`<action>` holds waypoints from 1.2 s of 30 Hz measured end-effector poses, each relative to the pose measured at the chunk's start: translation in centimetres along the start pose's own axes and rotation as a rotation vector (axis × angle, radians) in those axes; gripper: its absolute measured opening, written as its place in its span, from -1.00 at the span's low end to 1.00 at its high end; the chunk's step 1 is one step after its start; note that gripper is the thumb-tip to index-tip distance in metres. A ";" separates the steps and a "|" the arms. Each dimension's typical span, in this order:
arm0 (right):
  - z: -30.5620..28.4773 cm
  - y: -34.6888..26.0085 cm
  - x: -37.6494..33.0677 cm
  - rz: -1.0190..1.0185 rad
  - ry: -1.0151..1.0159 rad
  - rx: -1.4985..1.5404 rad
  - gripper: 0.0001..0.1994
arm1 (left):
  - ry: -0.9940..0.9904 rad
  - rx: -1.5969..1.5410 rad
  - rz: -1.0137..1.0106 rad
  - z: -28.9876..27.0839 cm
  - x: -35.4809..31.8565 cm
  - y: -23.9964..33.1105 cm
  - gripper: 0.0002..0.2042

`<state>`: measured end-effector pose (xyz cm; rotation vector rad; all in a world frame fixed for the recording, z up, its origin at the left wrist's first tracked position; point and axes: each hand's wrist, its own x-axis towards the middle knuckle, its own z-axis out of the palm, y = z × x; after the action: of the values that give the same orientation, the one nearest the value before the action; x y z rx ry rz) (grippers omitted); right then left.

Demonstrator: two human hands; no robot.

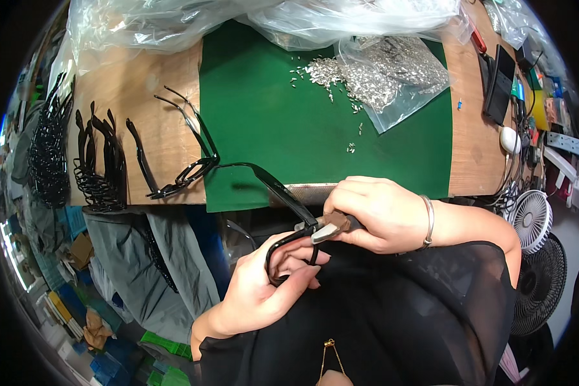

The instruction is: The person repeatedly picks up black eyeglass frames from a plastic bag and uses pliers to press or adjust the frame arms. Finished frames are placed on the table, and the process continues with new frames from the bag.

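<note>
In my left hand (254, 293) is a black glasses frame (288, 197), the fingers closed around its rim and one temple arm pointing up and away over the table edge. My right hand (386, 215), with a silver bangle at the wrist, is closed around a tool with pale metal jaws and a brownish grip, apparently pliers (330, 231). Its jaws meet the frame at the corner where rim and temple arm join. My right fingers hide most of the tool's handles. Another black glasses frame (196, 168) rests at the left edge of the green mat (257, 96).
Small silvery metal pieces (325, 72) lie spilled beside an open clear bag (399, 77) full of them. Stacked black glasses frames (100, 164) stand at the left. Plastic sheeting (289, 19) covers the far edge. A phone (500, 83) and white fan (531, 219) are at right.
</note>
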<state>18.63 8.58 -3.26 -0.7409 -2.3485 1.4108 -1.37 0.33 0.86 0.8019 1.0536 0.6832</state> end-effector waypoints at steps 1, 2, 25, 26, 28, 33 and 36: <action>0.2 0.2 0.1 -0.036 0.019 -0.008 -0.80 | 0.025 0.054 -0.010 0.2 0.0 0.0 -0.61; 0.0 0.3 0.3 -0.052 -0.003 -0.012 -0.80 | 0.031 0.135 0.033 0.3 0.1 -0.1 -0.61; -0.6 3.1 -1.0 0.379 -0.008 -0.019 -0.71 | 0.208 1.144 0.321 -10.2 4.9 1.2 -0.73; -0.8 3.1 -1.0 0.352 -0.008 -0.045 -0.72 | 0.257 1.532 0.581 -10.7 4.8 1.7 -0.70; -0.8 2.9 0.0 0.303 0.029 -0.010 -0.72 | 0.476 1.680 0.450 -11.3 5.6 1.4 -0.68; -1.1 2.8 -0.7 0.221 0.083 0.176 -0.78 | 0.360 1.554 0.232 -14.0 6.7 -1.6 -0.60; -1.5 2.8 -1.5 0.306 0.169 0.164 -0.80 | 0.407 1.540 0.527 -11.8 7.5 1.0 -0.57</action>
<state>21.38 9.81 -5.00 -1.1591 -2.0268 1.5687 -9.91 9.73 -5.10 2.3941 1.7315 0.3518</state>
